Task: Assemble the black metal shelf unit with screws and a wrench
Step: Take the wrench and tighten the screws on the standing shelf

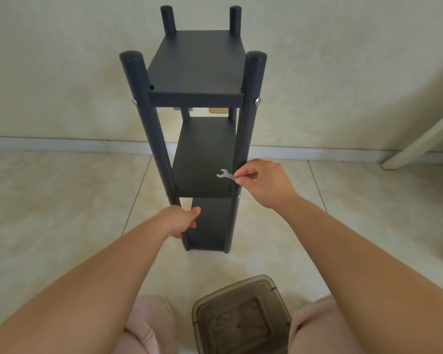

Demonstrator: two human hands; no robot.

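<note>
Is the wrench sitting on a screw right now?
No, the right hand pinches the wrench in the air in front of the middle shelf, its open end clear of any screw.

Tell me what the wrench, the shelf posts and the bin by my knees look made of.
Wrench: thin flat bare metal, silvery and shiny. Shelf posts: probably painted metal tubes, matte black, with silver screw heads. Bin: likely plastic, smoky brown and see-through.

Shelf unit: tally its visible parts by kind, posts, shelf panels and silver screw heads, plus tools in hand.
Posts: 4
Shelf panels: 3
Silver screw heads: 4
Wrench, pinched by the right hand: 1
Total: 12
</note>
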